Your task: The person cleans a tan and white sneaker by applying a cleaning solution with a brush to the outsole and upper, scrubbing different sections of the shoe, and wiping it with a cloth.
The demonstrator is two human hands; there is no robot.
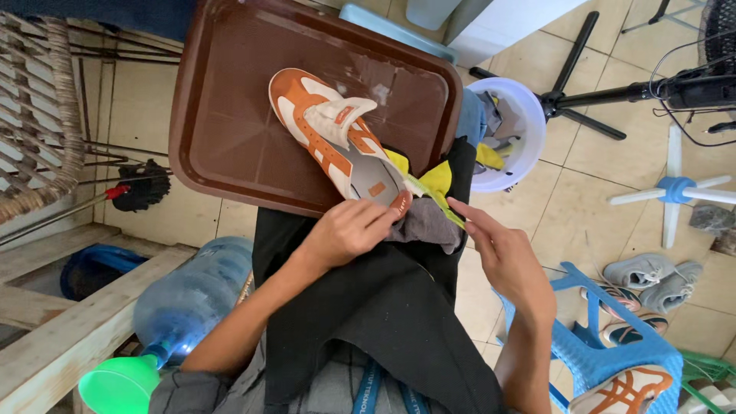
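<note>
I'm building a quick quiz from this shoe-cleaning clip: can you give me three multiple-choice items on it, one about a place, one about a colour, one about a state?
1. Where does the front of the orange-and-white shoe rest?
A. on the brown tray
B. inside the white basin
C. on the blue stool

2. What colour is the funnel in the mouth of the water bottle?
A. red
B. green
C. yellow

3. What is the left hand doing?
A. hanging free
B. gripping the shoe's heel
C. holding the tray's rim

Answers:
1 A, the toe lies on the tray's flat surface.
2 B, the funnel is bright green.
3 B, its fingers close round the heel, while the right hand pinches a yellow-green brush beside it.
</note>
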